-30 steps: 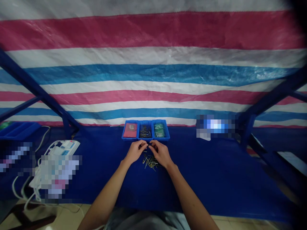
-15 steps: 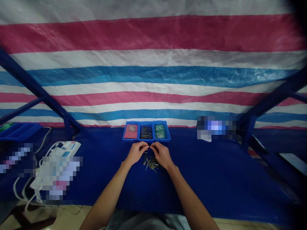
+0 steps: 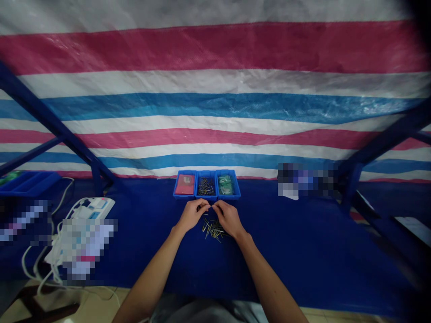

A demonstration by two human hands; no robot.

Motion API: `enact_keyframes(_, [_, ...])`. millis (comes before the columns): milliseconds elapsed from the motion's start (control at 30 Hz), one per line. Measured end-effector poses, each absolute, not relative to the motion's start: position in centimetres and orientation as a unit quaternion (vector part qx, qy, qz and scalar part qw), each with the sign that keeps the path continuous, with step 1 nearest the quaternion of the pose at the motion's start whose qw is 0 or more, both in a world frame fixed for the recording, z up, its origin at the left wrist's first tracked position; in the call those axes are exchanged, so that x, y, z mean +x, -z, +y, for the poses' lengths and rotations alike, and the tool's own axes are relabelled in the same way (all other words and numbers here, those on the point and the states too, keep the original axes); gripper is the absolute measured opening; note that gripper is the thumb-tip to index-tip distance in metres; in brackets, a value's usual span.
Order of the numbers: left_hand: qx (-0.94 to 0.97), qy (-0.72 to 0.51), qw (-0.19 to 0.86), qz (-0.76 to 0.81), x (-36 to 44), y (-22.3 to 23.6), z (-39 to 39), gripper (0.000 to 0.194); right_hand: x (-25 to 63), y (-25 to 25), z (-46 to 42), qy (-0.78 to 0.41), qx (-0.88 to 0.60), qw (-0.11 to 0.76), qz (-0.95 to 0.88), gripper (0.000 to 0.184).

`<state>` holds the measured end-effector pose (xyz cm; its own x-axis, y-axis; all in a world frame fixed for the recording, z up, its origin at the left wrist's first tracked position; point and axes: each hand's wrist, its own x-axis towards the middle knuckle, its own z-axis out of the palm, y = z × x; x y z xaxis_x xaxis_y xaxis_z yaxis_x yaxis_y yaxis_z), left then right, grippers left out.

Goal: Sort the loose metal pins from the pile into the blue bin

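My left hand (image 3: 193,214) and my right hand (image 3: 228,216) meet fingertip to fingertip just in front of three blue bins. Both are closed in a pinch; whatever sits between the fingers is too small to make out. Beneath and between them, a loose pile of thin, screw-like metal pieces (image 3: 213,229), some gold and some dark, lies on the blue table (image 3: 208,269). Similar thin pieces (image 3: 206,186) fill the middle bin (image 3: 206,197). In the left bin (image 3: 184,197) is a pink, flat item (image 3: 185,185), and the right bin (image 3: 229,196) holds green-and-white small packs (image 3: 225,184).
A white power strip (image 3: 101,207) with cables lies at the left, beside blurred-out items. Farther left stands a blue compartment tray (image 3: 30,183). Blue frame bars (image 3: 74,142) slant on both sides, and a striped sheet (image 3: 215,107) hangs behind. A flat device (image 3: 412,229) is at far right.
My hands stay pinched together at nearly the same spot, with only slight finger movement. The whole view has shifted very slightly; the pile and bins look the same.
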<state>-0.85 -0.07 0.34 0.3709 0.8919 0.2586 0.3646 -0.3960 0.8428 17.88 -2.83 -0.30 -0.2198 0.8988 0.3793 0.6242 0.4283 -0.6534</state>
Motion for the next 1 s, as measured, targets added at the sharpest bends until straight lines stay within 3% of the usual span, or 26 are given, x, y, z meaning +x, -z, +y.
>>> enact_keyframes(233, [0.749, -0.371, 0.351, 0.423, -0.84, -0.30, -0.07, 0.025, 17.85, 0.37, -2.72, -0.175, -0.516, 0.353, -0.761, 0.033])
enact_keyframes(500, [0.744, -0.374, 0.348, 0.430, -0.89, -0.26, -0.02, 0.026, 17.84, 0.26, -2.84, -0.207, -0.492, 0.399, -0.746, 0.014])
enact_keyframes(1000, [0.743, -0.377, 0.350, 0.428, -0.88, -0.14, -0.01, 0.025, 17.94, 0.28, -2.82, -0.203, -0.490, 0.393, -0.751, 0.020])
